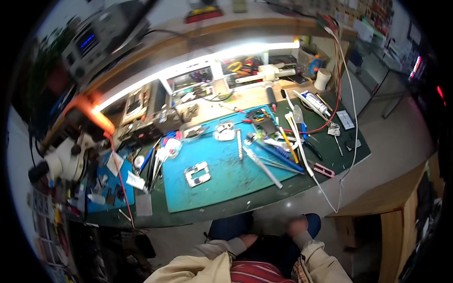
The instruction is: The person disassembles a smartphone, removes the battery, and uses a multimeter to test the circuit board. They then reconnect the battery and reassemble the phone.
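Observation:
Below the bench, my left hand (247, 240) lies low by my lap, mostly hidden, so its fingers are unclear. My right hand (297, 226) is beside my right knee, blurred. Neither touches the bench. On the blue mat (198, 198) above them lies a small silver-framed circuit board (198, 174). Behind it sit a cluster of white parts (224, 132) and a pen-like tool (239, 144). Tweezers (262, 166), a yellow stick (288, 144), pliers (312, 150) and a pink-handled tool (321, 170) crowd the right side.
A microscope (71, 162) stands at the left, below an orange lamp arm (89, 118). An instrument (87, 47) rests on the upper shelf (179, 35). A white cable (354, 118) hangs over the bench's right edge. A wooden cabinet (391, 207) is at the lower right.

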{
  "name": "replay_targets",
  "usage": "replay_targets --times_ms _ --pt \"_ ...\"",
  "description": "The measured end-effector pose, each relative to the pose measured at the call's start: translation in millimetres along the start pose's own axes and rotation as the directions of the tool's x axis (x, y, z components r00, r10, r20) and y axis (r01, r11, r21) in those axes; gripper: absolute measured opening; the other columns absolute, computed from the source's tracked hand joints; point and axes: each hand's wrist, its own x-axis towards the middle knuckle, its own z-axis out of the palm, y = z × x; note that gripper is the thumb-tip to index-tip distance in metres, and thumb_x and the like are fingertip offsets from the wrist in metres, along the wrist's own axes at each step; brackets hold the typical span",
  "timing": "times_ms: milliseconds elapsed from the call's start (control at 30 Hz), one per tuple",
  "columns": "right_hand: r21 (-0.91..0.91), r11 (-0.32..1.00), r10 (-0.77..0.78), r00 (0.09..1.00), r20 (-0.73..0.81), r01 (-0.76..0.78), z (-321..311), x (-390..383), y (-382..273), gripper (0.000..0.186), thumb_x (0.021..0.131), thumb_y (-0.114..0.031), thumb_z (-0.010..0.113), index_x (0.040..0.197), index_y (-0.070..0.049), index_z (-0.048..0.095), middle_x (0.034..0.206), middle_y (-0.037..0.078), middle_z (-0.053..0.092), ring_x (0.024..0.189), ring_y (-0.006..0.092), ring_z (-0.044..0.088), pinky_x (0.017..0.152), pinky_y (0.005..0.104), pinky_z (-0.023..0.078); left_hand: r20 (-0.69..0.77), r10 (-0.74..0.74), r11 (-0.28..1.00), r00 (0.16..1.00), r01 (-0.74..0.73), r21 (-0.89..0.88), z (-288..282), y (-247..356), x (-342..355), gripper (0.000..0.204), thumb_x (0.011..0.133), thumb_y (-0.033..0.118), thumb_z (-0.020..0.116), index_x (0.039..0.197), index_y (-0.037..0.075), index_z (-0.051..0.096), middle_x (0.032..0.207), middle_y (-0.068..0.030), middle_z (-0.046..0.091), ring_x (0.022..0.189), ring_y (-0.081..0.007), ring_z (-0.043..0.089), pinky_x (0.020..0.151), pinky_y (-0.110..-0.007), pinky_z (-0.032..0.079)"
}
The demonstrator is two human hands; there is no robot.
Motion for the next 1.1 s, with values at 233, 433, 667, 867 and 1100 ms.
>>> replay_targets --times_ms 233,433,667,867,1100 --pt "0.032 0.977 -0.173 0.871 -0.46 0.212 -68.2 -57.9 -60.2 0.021 0.084 -0.027 0.071 0.098 -0.012 0.077 0.102 0.009 0.074 0.102 0.0312 0.068 0.109 0.0518 0.042 -0.637 0.519 0.848 0.57 -0.436 0.301 -91.9 97.7 -164.6 0.03 0.099 0.021 0.066 0.128 0.011 0.069 0.087 -0.01 0.069 0.08 -0.0308 0.066 0.072 -0.04 0.054" --pt "0.265 0.749 -0.347 0.701 -0.623 0.607 -235.4 -73.4 -139.2 0.023 0.086 -0.01 0.075 0.109 -0.01 0.075 0.091 0.008 0.071 0.077 0.0273 0.069 0.066 0.0355 0.056 -0.722 0.68 0.724 0.129 -0.278 0.632 -186.7 119.9 -255.7 0.035 0.078 -0.011 0.065 0.11 0.001 0.073 0.09 -0.0102 0.074 0.075 -0.0265 0.071 0.067 -0.037 0.056" --pt "0.135 0.775 -0.274 0.52 -0.809 0.618 -392.0 15.5 -172.7 0.024 0.085 -0.002 0.074 0.109 -0.007 0.073 0.092 0.011 0.07 0.081 0.031 0.066 0.07 0.0393 0.054 -0.895 0.359 0.919 0.265 0.069 0.389 -302.7 102.9 -275.0 0.089 0.082 0.021 0.085 0.154 0.002 0.038 0.126 -0.0192 0.062 0.112 -0.0343 0.061 0.099 -0.042 0.049" --pt "0.068 0.734 -0.414 0.525 -0.744 0.676 -415.2 122.2 -199.5 0.022 0.089 -0.013 0.072 0.111 -0.009 0.072 0.096 0.006 0.069 0.085 0.027 0.067 0.071 0.0373 0.055 -0.84 0.372 0.858 0.395 0.199 0.473 -341.0 94.7 -242.2 0.094 0.072 0.026 0.089 0.151 0.001 0.044 0.119 -0.0149 0.064 0.105 -0.0323 0.061 0.094 -0.041 0.05" --pt "0.183 0.698 -0.451 0.624 -0.638 0.692 -400.4 182.8 -226.2 0.017 0.095 -0.023 0.07 0.102 -0.008 0.068 0.088 0.01 0.068 0.076 0.0316 0.069 0.066 0.0428 0.056 -0.816 0.479 0.854 0.324 0.042 0.518 -356.7 85.8 -242.1 0.089 0.072 0.01 0.088 0.149 0.002 0.045 0.125 -0.0193 0.06 0.11 -0.0352 0.063 0.092 -0.041 0.056"
